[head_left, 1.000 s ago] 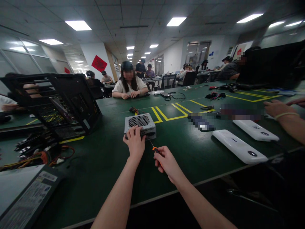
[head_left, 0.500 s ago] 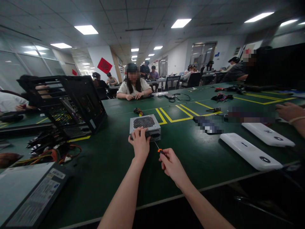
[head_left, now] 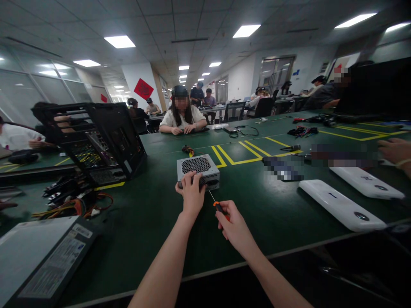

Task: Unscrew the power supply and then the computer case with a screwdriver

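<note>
A grey power supply unit [head_left: 215,174] with a honeycomb grille on top sits on the green table, its cable bundle [head_left: 188,149] coming out at the far side. My left hand [head_left: 192,192] is closed over its near left edge, fingers on top and thumb against the near face. In my right hand [head_left: 231,218] is a screwdriver [head_left: 217,204] with an orange and black handle, held between thumb and fingers. Its thin shaft points up to the lower near side of the power supply; whether the tip sits in a screw cannot be made out.
An open black computer case [head_left: 118,137] stands at the left, with loose cables [head_left: 77,203] before it. A second power supply [head_left: 58,261] lies near left. Two white devices [head_left: 340,205] lie on the right. A person [head_left: 181,115] sits across the table.
The whole view has shifted slightly. My left hand stays on the power supply, and the screwdriver stays at its near side, with slightly more of the handle showing in my right hand.
</note>
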{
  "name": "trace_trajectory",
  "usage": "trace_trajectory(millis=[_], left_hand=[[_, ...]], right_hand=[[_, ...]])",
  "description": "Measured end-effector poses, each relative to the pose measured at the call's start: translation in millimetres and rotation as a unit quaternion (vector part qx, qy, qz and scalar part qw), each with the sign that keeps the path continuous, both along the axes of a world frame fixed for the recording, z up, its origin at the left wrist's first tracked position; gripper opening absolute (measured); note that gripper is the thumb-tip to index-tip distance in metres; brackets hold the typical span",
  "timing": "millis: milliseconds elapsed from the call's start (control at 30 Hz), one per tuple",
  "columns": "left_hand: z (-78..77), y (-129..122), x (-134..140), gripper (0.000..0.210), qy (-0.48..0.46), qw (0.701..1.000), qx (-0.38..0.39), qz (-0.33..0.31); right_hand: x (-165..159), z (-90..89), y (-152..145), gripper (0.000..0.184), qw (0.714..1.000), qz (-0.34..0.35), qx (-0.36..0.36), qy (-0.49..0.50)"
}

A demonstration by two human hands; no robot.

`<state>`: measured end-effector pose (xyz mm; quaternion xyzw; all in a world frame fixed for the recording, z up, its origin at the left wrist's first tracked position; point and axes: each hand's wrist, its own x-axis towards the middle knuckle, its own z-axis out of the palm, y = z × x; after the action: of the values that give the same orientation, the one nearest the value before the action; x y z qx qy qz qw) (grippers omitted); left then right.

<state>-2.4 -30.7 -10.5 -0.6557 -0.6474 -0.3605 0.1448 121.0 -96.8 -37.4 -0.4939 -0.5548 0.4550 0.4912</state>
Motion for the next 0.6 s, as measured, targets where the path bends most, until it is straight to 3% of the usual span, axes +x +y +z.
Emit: trace_trajectory(millis=[200, 400, 433, 533, 600], left_hand=[[0.5, 3.8, -2.3, 0.035, -0.002, 1.0, -0.008, -0.027], [5.8, 4.8, -22.2, 0.034, -0.025, 0.993, 0.02, -0.116], [4.9, 9.0, -32.5, 0.034, -0.057, 0.993, 0.038, -0.101], [-1.4, 30.7, -77.0, 0.036, -0.21, 0.973, 0.089, 0.031], [-5.6, 47.6, -112.4, 0.035, -0.303, 0.949, 0.052, 0.062]], right_hand=[[-1.2, 2.9, -1.6, 0.023, 1.0, -0.011, -0.006, -0.003], [5.4, 11.1, -10.0, 0.028, 0.999, -0.011, -0.034, 0.004], [7.7, 12.4, -11.9, 0.028, 0.999, -0.001, -0.045, 0.005], [14.2, 13.4, -15.8, 0.03, 0.997, 0.016, -0.067, 0.016], [16.7, 10.9, -16.0, 0.03, 0.997, 0.025, -0.074, 0.024]])
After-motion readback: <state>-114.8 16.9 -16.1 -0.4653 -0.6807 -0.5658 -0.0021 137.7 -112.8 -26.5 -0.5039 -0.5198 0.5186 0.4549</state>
